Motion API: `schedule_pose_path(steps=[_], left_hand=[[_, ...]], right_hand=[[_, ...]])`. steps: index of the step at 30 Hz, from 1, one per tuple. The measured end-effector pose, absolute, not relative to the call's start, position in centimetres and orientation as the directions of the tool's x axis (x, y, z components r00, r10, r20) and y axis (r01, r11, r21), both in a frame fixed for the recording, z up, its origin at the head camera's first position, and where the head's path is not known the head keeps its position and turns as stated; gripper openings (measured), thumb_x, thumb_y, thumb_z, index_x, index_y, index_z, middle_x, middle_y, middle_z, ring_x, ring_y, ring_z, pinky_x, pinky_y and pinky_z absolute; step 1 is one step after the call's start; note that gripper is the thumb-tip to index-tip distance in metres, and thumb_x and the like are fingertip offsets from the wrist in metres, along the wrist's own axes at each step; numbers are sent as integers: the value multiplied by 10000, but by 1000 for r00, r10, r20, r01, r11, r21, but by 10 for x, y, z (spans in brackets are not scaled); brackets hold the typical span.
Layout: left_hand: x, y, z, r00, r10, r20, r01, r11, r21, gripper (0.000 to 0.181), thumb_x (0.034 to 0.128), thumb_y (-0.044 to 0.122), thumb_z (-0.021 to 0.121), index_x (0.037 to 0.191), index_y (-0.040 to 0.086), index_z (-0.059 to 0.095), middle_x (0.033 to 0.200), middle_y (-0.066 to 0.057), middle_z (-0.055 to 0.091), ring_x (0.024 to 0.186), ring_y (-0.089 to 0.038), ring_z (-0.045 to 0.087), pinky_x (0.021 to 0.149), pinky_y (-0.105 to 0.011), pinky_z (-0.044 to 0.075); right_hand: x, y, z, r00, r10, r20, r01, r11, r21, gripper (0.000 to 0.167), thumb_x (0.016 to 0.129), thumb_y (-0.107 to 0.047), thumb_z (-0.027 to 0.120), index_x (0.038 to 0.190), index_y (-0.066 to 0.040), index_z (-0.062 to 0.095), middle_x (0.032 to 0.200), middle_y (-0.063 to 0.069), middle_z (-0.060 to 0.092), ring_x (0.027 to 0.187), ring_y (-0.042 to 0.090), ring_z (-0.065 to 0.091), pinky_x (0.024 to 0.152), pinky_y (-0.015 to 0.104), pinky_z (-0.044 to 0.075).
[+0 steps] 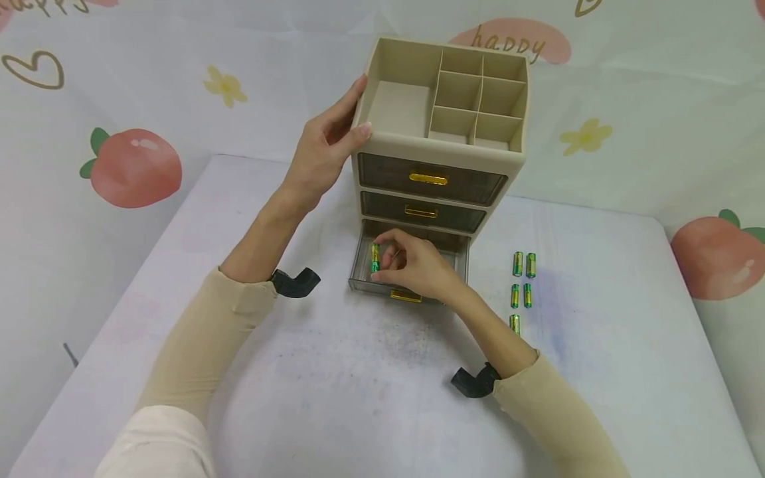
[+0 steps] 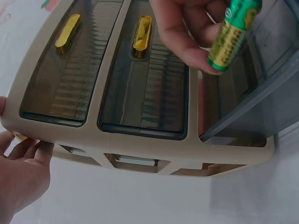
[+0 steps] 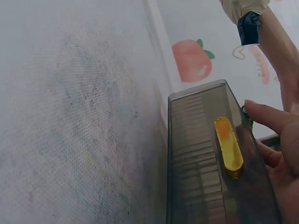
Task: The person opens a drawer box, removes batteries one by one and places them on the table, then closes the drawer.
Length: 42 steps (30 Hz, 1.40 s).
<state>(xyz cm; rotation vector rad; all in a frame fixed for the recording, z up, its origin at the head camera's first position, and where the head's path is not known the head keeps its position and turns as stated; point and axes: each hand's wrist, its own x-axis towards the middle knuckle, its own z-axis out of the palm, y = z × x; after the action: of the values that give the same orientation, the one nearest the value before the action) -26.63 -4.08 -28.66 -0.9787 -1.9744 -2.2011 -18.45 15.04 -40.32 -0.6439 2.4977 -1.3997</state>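
My right hand (image 1: 418, 265) pinches a green and yellow battery (image 1: 375, 257) between thumb and fingers, over the pulled-out bottom drawer (image 1: 360, 287) of a beige drawer organizer (image 1: 445, 147). In the left wrist view the battery (image 2: 232, 35) is held above that smoky clear drawer. The right wrist view shows the drawer's front with its gold handle (image 3: 229, 144); most of the battery is hidden behind it. My left hand (image 1: 323, 149) grips the organizer's upper left side, thumb on the top edge. Both upper drawers are closed.
Several batteries (image 1: 517, 263) stand in rows on the white tabletop (image 1: 597, 372), right of the organizer. The organizer's top (image 1: 402, 109) has one large compartment and several small ones. Behind it hangs a patterned cloth (image 1: 269, 40).
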Motion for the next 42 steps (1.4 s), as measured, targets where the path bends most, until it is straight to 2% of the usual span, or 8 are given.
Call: schedule_pose_path(steps=[7, 16, 19, 28, 35, 42], left_hand=[[-269, -41, -289, -802, 378, 463, 420, -194, 886, 586, 994, -49, 511, 1533, -16, 282, 1618, -88, 270, 1465, -128, 285, 1175, -287, 266], [-261, -40, -283, -800, 386, 459, 420, -186, 888, 585, 999, -42, 502, 1529, -50, 255, 1622, -104, 252, 1466, -118, 280, 1171, -247, 255], [-262, -40, -283, -803, 382, 457, 416, -191, 889, 587, 998, -39, 505, 1530, -47, 257, 1621, -100, 257, 1464, -114, 282, 1171, -244, 253], [-261, -39, -283, -809, 377, 451, 401, -208, 892, 586, 995, -46, 504, 1529, -45, 261, 1621, -98, 259, 1463, -115, 286, 1168, -235, 253], [-261, -39, -282, -812, 368, 454, 404, -208, 891, 582, 995, -45, 505, 1527, -43, 270, 1618, -95, 269, 1461, -121, 295, 1171, -245, 254], [-261, -39, -283, -813, 366, 453, 398, -218, 891, 581, 995, -44, 505, 1529, -34, 277, 1617, -86, 274, 1459, -146, 306, 1172, -268, 265]], right_hand=[[-175, 157, -397, -884, -467, 25, -261, 449, -854, 502, 846, -181, 813, 1281, -80, 583, 945, 22, 659, 732, 133, 631, 757, 299, 559], [-162, 170, -391, -899, -436, 27, -241, 443, -863, 500, 818, -137, 830, 1263, -113, 602, 933, 8, 665, 743, 142, 646, 696, 302, 546], [-156, 176, -389, -906, -422, 19, -217, 426, -878, 511, 814, -134, 833, 1269, -119, 601, 943, 22, 659, 763, 164, 643, 673, 311, 529], [-144, 198, -389, -927, -374, 34, -173, 345, -923, 524, 821, -49, 810, 1291, -101, 584, 1020, 68, 649, 821, 218, 633, 712, 309, 542], [-137, 209, -389, -939, -338, 56, -192, 382, -904, 528, 823, -61, 812, 1298, -103, 584, 1033, 48, 654, 718, 202, 572, 626, 257, 463], [-127, 224, -391, -946, -316, 68, -194, 386, -902, 537, 816, -35, 807, 1299, -102, 583, 1040, 51, 644, 709, 192, 560, 631, 247, 457]])
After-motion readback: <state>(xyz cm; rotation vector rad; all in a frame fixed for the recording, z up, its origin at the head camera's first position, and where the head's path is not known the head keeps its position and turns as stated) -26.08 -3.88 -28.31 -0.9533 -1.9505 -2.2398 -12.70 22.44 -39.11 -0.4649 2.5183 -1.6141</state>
